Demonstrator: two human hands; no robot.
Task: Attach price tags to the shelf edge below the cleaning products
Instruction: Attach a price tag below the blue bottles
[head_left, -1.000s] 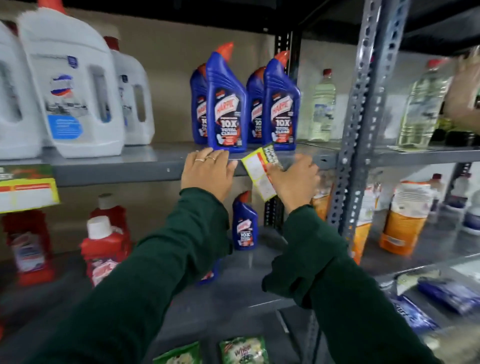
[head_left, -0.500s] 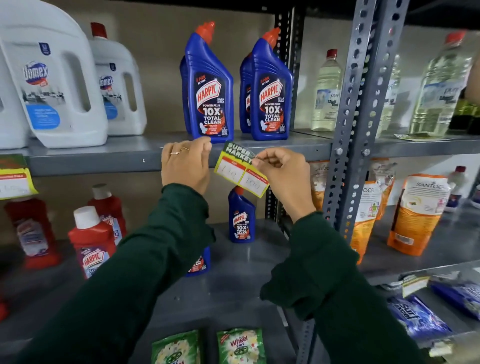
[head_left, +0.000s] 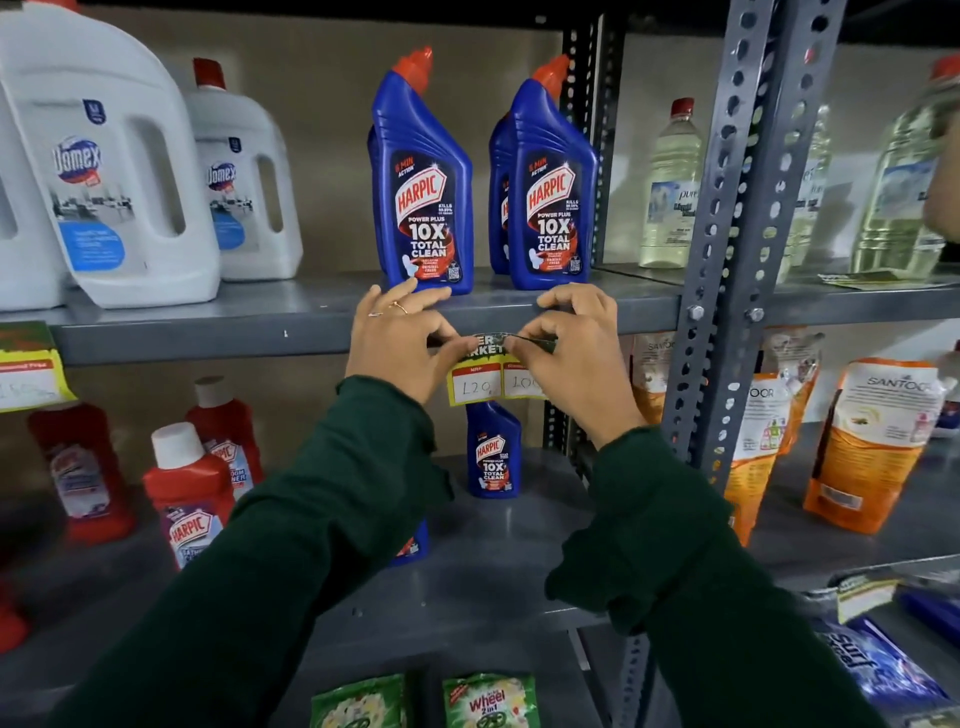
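Both hands have brought the price tag (head_left: 485, 375) from its tilted position in mid-air up against the grey shelf edge (head_left: 208, 340), where it now sits level below the two blue Harpic bottles (head_left: 423, 182). Fingers (head_left: 441, 332) of the left hand (head_left: 400, 345) pinch the tag's upper left part, and the right hand (head_left: 571, 353) pinches its top right, folding the green top strip. Handwritten prices show on its white boxes. Another yellow tag (head_left: 28, 366) hangs at far left, under the white Domex jugs (head_left: 104, 171).
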